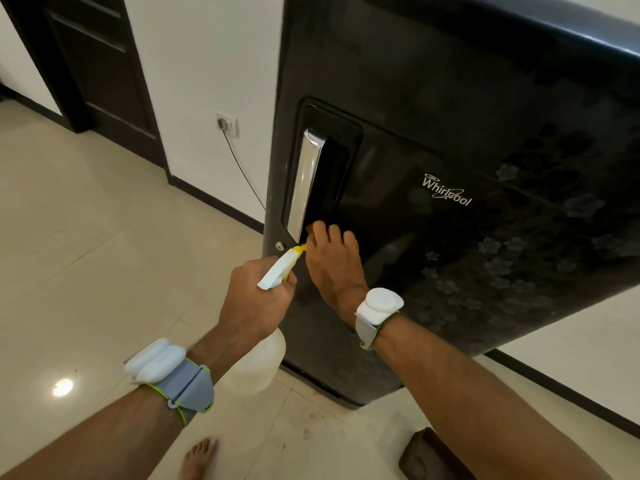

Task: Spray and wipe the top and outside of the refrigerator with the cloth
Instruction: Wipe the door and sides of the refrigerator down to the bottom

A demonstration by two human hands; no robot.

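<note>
A black refrigerator [450, 150] with a faint flower pattern fills the right of the head view. Its chrome handle [306, 181] sits in a recess near the door's left edge. My right hand [334, 263] presses an orange cloth [316, 226] against the door just below the handle's lower end; the hand hides most of the cloth. My left hand [254, 299] grips a spray bottle [280, 268] with a white trigger head and a yellow nozzle. The nozzle points at the door beside the cloth. The bottle's pale body [258, 362] hangs under my left wrist.
The floor [104, 244] is pale glossy tile. A wall socket [228, 124] with a cable is left of the refrigerator, and a dark door [100, 67] stands further left. A brown mat [429, 455] lies at the bottom right. My bare foot [201, 457] is at the bottom edge.
</note>
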